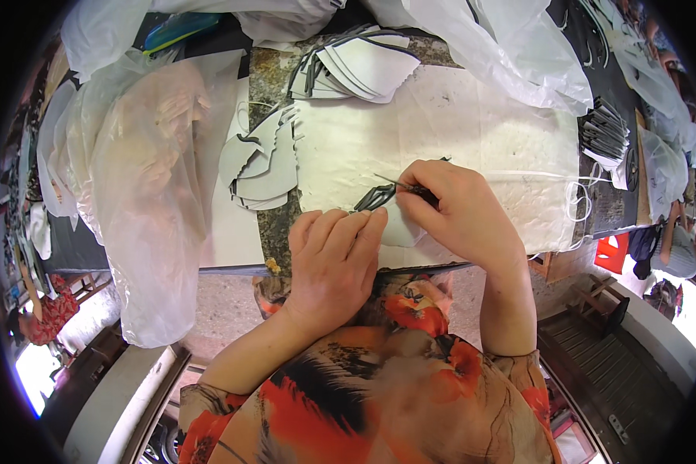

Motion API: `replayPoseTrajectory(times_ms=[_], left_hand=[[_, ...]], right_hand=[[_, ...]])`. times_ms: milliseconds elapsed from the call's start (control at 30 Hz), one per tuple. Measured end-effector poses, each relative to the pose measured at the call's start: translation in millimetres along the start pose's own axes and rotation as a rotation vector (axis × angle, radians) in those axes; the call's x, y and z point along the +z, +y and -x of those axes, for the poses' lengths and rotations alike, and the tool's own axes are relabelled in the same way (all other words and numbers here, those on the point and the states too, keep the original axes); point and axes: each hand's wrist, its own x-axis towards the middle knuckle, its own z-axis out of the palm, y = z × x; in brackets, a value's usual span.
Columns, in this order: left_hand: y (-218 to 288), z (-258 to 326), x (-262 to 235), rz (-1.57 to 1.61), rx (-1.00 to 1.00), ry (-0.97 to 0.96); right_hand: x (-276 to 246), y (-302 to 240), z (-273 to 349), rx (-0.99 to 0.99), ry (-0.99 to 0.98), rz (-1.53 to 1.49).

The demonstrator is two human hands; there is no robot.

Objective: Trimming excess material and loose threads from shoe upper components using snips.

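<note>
Centre frame: left hand (334, 259) lies flat, pinning a white cut piece (398, 226); right hand (458, 207) pinches a thin tool (400, 185), working its dark edge (373, 199). Next move apparently demands steady pressure.

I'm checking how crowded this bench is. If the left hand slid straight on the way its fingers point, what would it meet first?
The left hand points up and slightly right. Its fingers already press the grey piece with dark trim; just past that is the thin tool in the right hand. Depth is unclear.
</note>
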Motion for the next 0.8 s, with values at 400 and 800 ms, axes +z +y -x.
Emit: replayPoseTrajectory(times_ms=[400, 800], left_hand=[[3.1, -5.9, 2.5, 0.019, -0.019, 0.028], [9.0, -15.8, -3.7, -0.037, -0.016, -0.079]], right_hand=[[-3.7, 4.3, -3.0, 0.03, 0.026, -0.001], [-0.4, 12.4, -6.2, 0.025, 0.096, -0.063]])
